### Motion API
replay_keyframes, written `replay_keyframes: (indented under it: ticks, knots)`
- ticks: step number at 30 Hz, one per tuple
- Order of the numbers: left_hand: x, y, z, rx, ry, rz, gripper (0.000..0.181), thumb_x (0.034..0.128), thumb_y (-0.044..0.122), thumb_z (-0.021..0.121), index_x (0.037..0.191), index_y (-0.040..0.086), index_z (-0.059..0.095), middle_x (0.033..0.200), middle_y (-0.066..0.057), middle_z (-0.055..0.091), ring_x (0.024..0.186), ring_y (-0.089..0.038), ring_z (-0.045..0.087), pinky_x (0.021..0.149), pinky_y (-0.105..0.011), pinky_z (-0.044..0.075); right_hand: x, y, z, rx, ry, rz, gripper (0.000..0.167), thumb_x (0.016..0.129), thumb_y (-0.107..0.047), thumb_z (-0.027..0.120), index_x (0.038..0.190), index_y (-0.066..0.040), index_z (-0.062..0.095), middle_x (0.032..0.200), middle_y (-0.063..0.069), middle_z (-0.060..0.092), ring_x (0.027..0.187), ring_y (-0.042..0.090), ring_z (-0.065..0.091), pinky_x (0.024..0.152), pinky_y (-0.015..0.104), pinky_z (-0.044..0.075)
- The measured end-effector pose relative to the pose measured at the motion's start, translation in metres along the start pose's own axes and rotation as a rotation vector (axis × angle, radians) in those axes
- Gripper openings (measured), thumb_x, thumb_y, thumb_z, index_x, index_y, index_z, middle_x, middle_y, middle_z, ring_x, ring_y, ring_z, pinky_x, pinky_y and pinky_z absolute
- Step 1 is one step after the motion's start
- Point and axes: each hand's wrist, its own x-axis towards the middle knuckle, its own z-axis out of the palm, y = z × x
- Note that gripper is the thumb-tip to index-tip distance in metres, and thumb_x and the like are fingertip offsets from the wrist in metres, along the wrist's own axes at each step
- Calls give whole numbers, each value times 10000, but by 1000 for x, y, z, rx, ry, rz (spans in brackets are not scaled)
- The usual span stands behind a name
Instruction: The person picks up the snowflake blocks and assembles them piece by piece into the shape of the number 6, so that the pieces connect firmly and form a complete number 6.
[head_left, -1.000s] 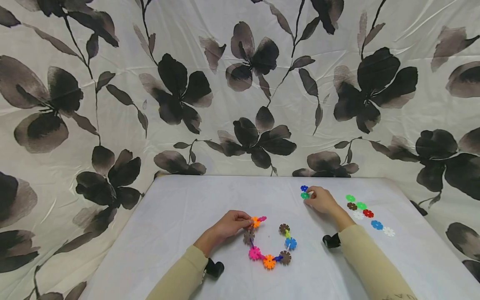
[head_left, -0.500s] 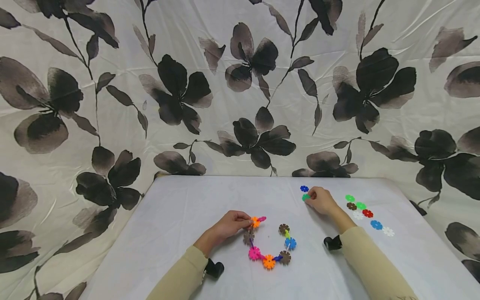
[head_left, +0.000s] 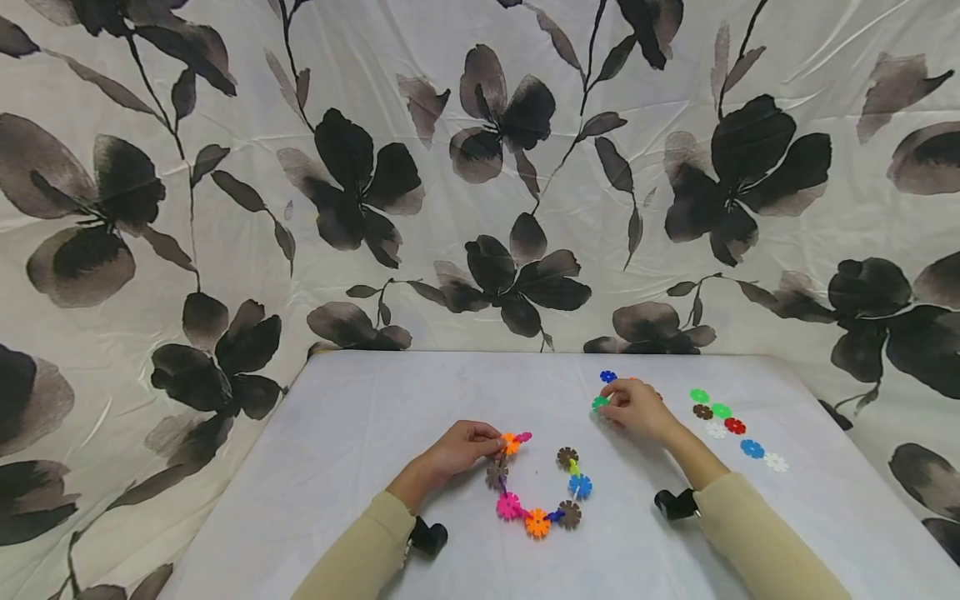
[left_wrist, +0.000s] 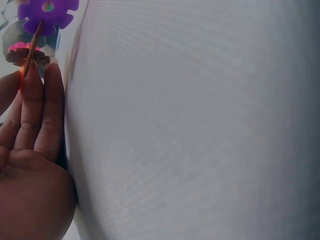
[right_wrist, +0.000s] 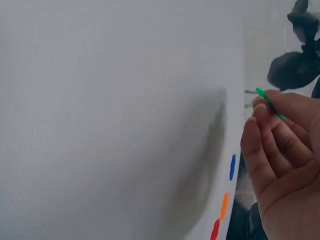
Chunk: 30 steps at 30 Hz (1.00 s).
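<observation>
My left hand (head_left: 459, 452) pinches an orange notched disc (head_left: 512, 443) at the upper left end of a chain of interlocking plastic discs. A pink disc (head_left: 525, 437) sticks out from it. The chain curves round in an open ring, through a lower orange disc (head_left: 537, 523), to a brown disc (head_left: 567, 456) at the other end. Fingers of that hand show below a purple disc (left_wrist: 48, 16) in the left wrist view. Between thumb and fingers my right hand (head_left: 639, 410) holds a green disc (head_left: 599, 404), seen edge-on above the table in the right wrist view.
A blue disc (head_left: 608, 377) lies just beyond my right hand, beside an orange disc (right_wrist: 224, 206) and a red disc (right_wrist: 215, 230). Farther right on the white table (head_left: 360, 392) are several loose discs, including a red disc (head_left: 735, 426). A floral cloth (head_left: 420, 308) hangs behind.
The right hand has drawn the green disc away from beside the blue one, toward the person and slightly left, uncovering an orange disc behind it. Left hand and chain stay put.
</observation>
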Motion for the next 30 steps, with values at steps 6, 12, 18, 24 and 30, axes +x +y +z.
replay_keyframes:
  ticks: [6, 12, 18, 24, 30]
  knots:
    - [-1, 1, 0, 1, 4, 2, 187, 1019, 135, 635, 1083, -18, 723, 894, -30, 732, 873, -135, 622, 849, -317, 483, -7, -14, 8, 84, -60, -12, 256, 974, -60, 665, 1192, 72, 645, 805, 115, 673, 668, 161, 588, 619, 284, 523]
    - [0, 0, 0, 0, 9, -5, 188, 1019, 134, 636, 1083, -21, 722, 900, -39, 735, 869, -136, 627, 841, -308, 494, -10, -28, 21, 108, -135, -29, 264, 1004, -114, 646, 1232, 15, 680, 892, 109, 699, 731, 184, 571, 656, 274, 509]
    - [-1, -1, 1, -1, 28, -38, 189, 1011, 150, 653, 1096, -3, 723, 915, -33, 743, 872, -136, 637, 836, -301, 494, -11, -41, 35, 188, -197, -42, 252, 1001, -138, 652, 1219, -23, 707, 925, 155, 714, 755, 201, 551, 647, 267, 457]
    - [1, -2, 1, -7, 28, -30, 194, 1012, 151, 652, 1095, -9, 723, 905, -35, 742, 867, -132, 643, 830, -292, 495, -8, -44, 48, 231, -211, -58, 225, 988, -129, 674, 1184, -27, 712, 880, 214, 694, 699, 179, 527, 644, 267, 463]
    - [3, -4, 0, -19, 15, -10, 187, 1017, 120, 635, 1089, -31, 719, 890, -34, 739, 858, -120, 641, 822, -282, 492, -4, -43, 56, 281, -230, -69, 227, 975, -113, 691, 1173, -9, 726, 855, 273, 659, 663, 180, 506, 626, 258, 466]
